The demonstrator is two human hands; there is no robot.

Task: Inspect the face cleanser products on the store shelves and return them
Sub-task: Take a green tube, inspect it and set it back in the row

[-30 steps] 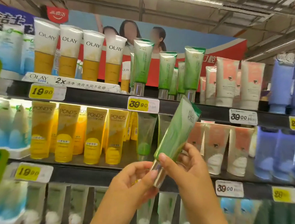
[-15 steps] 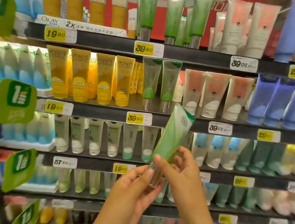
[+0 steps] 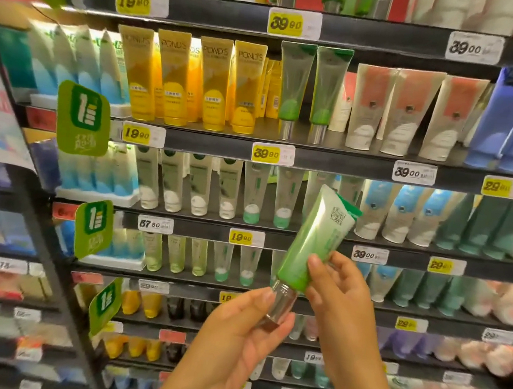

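Inspect step, tube off shelf; left hand point(image 3: 237, 323) half-curled, fingertips round the silver cap; the translucent green plastic cleanser tube point(image 3: 313, 242) tilts up-right in front of the lower shelves; right hand point(image 3: 337, 285) pinches its lower body. Next: finish reading, then refit it beside the two matching green tubes point(image 3: 312, 90), cap down. Counted: 4 yellow Pond's tubes point(image 3: 190, 80) in front, prob. more behind; 3 pink-white tubes point(image 3: 408, 111).

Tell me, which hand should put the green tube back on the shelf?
Probably the right hand. It pinches the green tube around its body, nearer the shelf where two matching tubes stand. The left hand only holds the silver cap underneath.
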